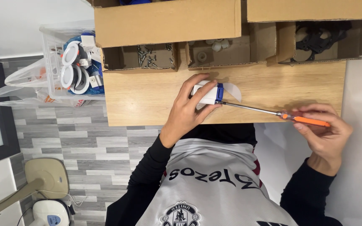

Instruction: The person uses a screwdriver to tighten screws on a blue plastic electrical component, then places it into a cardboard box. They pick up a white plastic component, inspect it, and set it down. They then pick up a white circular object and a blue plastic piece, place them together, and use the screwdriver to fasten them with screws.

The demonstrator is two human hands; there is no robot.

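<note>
Screw-driving step, as I read it. My left hand (189, 109) pins a small white block with a blue end piece (209, 93) on the tabletop (147, 96), near the middle of its near edge, fingers wrapped over the top. My right hand (325, 129) is just past the right end of the tabletop with its fingers closed around the orange handle of a long screwdriver (273, 112). The shaft runs left and the tip meets the blue end. A thin white disc (233, 90) lies just beside the block, touching or under it, can't tell.

Along the far edge are three open cardboard boxes: screws (147, 56), white parts (214, 46), black parts (319, 35). A clear bin of white round fittings (74, 67) sits off the left edge.

Next move, my judgement: keep the tip seated straight, the block held firm, and turn the handle without slipping.
</note>
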